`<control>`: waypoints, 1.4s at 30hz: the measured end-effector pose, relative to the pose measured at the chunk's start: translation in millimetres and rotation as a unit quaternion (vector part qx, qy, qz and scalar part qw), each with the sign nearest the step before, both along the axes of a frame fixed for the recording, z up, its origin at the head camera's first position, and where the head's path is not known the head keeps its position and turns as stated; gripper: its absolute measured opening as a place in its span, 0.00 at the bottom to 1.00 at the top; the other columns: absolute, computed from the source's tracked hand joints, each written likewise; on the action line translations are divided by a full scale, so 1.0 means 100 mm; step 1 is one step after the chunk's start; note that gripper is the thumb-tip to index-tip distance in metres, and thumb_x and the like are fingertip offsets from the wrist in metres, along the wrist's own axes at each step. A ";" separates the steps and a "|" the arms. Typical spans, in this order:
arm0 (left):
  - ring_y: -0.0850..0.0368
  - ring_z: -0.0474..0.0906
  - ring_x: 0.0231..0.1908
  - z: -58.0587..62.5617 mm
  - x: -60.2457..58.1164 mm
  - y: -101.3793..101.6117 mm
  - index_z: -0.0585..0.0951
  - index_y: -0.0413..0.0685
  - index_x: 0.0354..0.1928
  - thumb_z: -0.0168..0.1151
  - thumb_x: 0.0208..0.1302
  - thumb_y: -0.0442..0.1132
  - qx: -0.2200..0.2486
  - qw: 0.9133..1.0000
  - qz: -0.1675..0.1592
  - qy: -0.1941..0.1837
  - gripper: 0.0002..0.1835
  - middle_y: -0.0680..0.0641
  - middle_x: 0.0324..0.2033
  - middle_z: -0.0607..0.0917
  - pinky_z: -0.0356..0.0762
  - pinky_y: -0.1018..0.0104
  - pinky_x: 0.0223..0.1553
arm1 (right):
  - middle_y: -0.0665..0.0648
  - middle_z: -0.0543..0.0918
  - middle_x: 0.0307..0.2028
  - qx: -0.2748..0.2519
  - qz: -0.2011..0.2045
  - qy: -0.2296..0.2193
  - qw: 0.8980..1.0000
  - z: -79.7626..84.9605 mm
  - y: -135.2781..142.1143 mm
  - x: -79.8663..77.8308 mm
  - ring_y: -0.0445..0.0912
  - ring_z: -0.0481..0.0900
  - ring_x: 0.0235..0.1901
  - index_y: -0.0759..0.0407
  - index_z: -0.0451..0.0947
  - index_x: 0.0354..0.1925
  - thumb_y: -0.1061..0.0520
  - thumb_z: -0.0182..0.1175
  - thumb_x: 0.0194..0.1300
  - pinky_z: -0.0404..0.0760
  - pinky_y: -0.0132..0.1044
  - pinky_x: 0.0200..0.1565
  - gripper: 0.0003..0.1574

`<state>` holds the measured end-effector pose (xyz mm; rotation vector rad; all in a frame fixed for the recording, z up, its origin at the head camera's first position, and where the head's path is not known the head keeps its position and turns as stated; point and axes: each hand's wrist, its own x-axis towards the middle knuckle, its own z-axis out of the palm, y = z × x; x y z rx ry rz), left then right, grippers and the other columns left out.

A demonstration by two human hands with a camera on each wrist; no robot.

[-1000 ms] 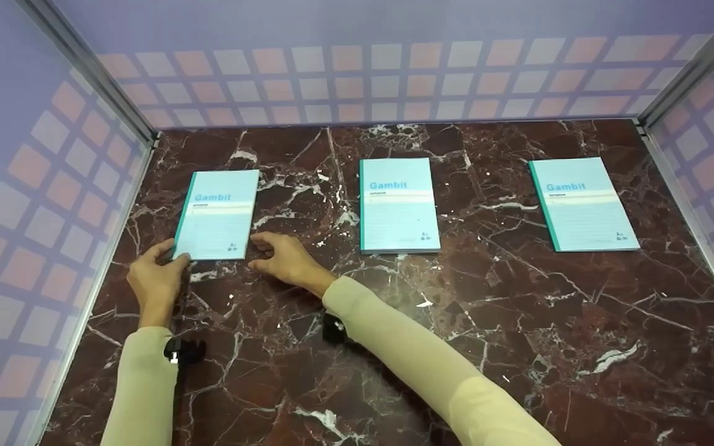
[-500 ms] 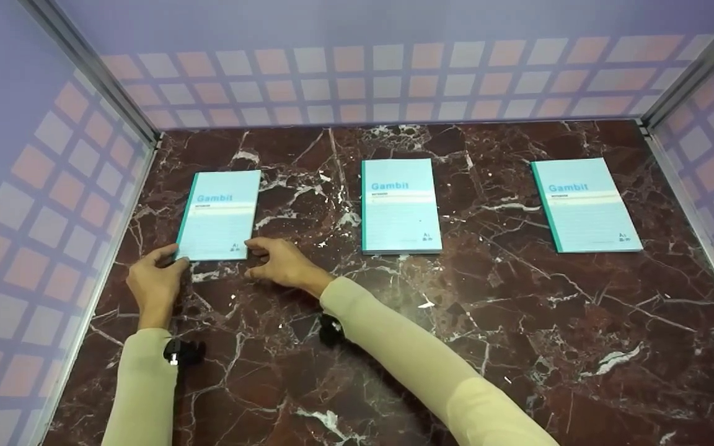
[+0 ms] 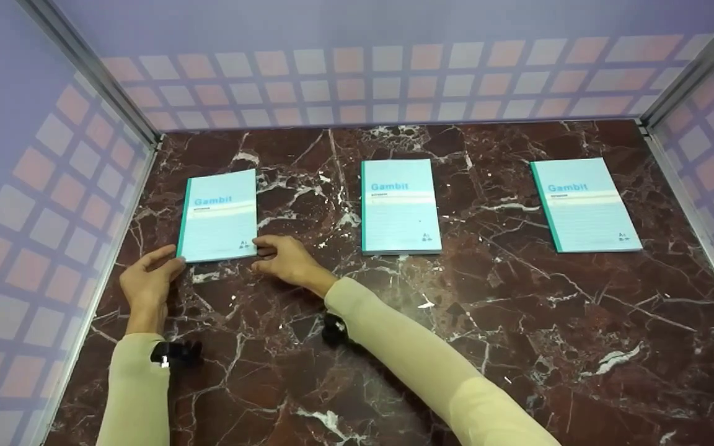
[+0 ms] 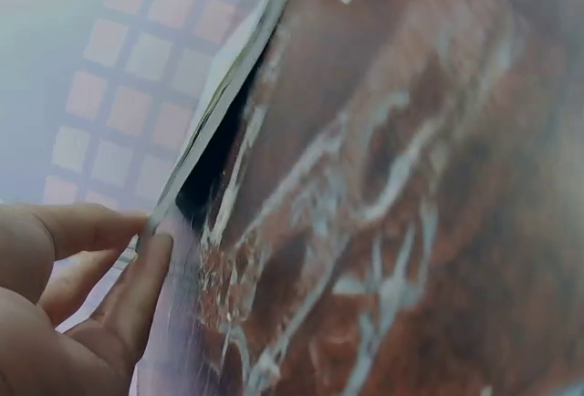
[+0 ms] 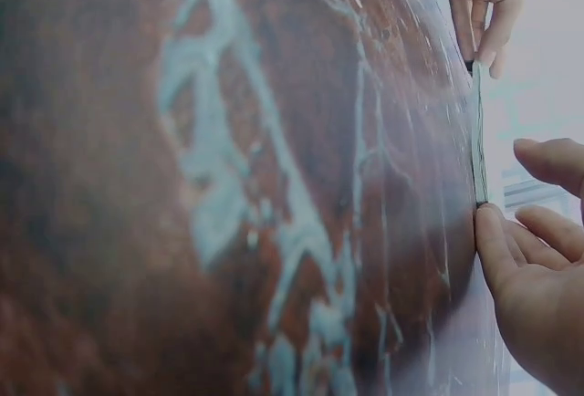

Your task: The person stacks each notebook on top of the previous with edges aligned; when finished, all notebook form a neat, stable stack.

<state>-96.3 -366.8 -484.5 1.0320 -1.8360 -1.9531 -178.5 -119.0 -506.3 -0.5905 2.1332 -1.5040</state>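
At the left of the table lies a pale blue notebook (image 3: 220, 214) with a green spine, marked "Gambit". My left hand (image 3: 146, 279) pinches its near left corner between thumb and fingers, as the left wrist view shows; there the notebook (image 4: 219, 109) appears edge-on with a dark gap under part of it. My right hand (image 3: 286, 257) touches its near right corner with the fingers. In the right wrist view, the right hand's thumb (image 5: 547, 159) stands apart from the notebook edge (image 5: 480, 131), and a fingertip (image 5: 488, 218) meets the corner.
Two matching notebooks lie flat on the table: one in the middle (image 3: 400, 207) and one at the right (image 3: 586, 204). The table (image 3: 518, 347) is dark red marble with white veins. Checkered panels wall it at the back (image 3: 388, 74), left and right.
The left notebook has turned slightly counterclockwise, its near right corner shifting right. My right hand has come to its right edge, then shifted slightly right; the left hand has moved a little left.
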 end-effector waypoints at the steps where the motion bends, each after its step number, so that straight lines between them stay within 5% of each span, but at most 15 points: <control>1: 0.61 0.89 0.35 0.01 0.00 0.00 0.87 0.34 0.57 0.70 0.65 0.20 0.042 0.999 0.007 0.017 0.18 0.51 0.38 0.88 0.88 0.69 0.46 | 0.60 0.86 0.60 -0.001 -0.004 0.000 1.000 0.00 0.01 0.00 0.47 0.85 0.56 0.62 0.78 0.69 0.63 0.74 0.68 0.82 0.27 0.56 0.33; 5: 0.57 0.90 0.35 0.03 0.01 -0.01 0.90 0.34 0.49 0.65 0.66 0.17 0.125 0.991 0.010 0.043 0.14 0.46 0.41 0.86 0.87 0.65 0.49 | 0.59 0.87 0.57 -0.016 -0.023 -0.011 1.000 -0.03 0.05 -0.02 0.45 0.86 0.53 0.63 0.79 0.68 0.64 0.73 0.68 0.83 0.27 0.54 0.32; 12: 0.54 0.89 0.37 0.08 0.02 0.03 0.90 0.35 0.46 0.65 0.66 0.16 0.193 0.978 -0.010 0.074 0.13 0.43 0.46 0.83 0.87 0.63 0.50 | 0.59 0.89 0.52 -0.038 -0.060 0.004 0.997 -0.06 0.13 -0.09 0.45 0.88 0.47 0.65 0.81 0.64 0.61 0.69 0.73 0.85 0.30 0.49 0.24; 21: 0.52 0.87 0.35 0.11 0.04 0.05 0.89 0.32 0.44 0.64 0.67 0.15 0.246 0.961 -0.041 0.117 0.11 0.41 0.42 0.86 0.87 0.61 0.50 | 0.60 0.89 0.43 -0.101 -0.088 -0.052 0.990 -0.07 0.12 -0.11 0.49 0.89 0.41 0.68 0.78 0.66 0.62 0.65 0.76 0.88 0.32 0.45 0.24; 30: 0.53 0.89 0.42 0.03 0.08 0.07 0.89 0.31 0.51 0.67 0.67 0.19 0.180 0.971 -0.089 0.126 0.13 0.43 0.45 0.88 0.87 0.63 0.50 | 0.59 0.90 0.41 -0.151 -0.101 -0.075 0.981 -0.08 0.14 -0.13 0.52 0.89 0.39 0.67 0.82 0.63 0.64 0.66 0.75 0.90 0.36 0.43 0.21; 36: 0.52 0.90 0.40 -0.02 0.09 0.10 0.88 0.28 0.50 0.69 0.64 0.18 0.153 0.970 -0.121 0.143 0.13 0.44 0.45 0.91 0.88 0.62 0.48 | 0.58 0.88 0.39 -0.175 -0.089 -0.100 0.975 -0.09 0.18 -0.16 0.53 0.88 0.38 0.63 0.85 0.60 0.64 0.66 0.74 0.90 0.39 0.44 0.18; 42: 0.53 0.90 0.37 -0.04 0.08 0.16 0.87 0.27 0.52 0.72 0.63 0.20 0.098 0.976 -0.142 0.133 0.15 0.44 0.41 0.91 0.88 0.63 0.47 | 0.56 0.89 0.47 -0.149 -0.078 -0.074 0.983 -0.11 0.25 -0.16 0.50 0.89 0.41 0.62 0.86 0.59 0.65 0.68 0.72 0.89 0.36 0.46 0.18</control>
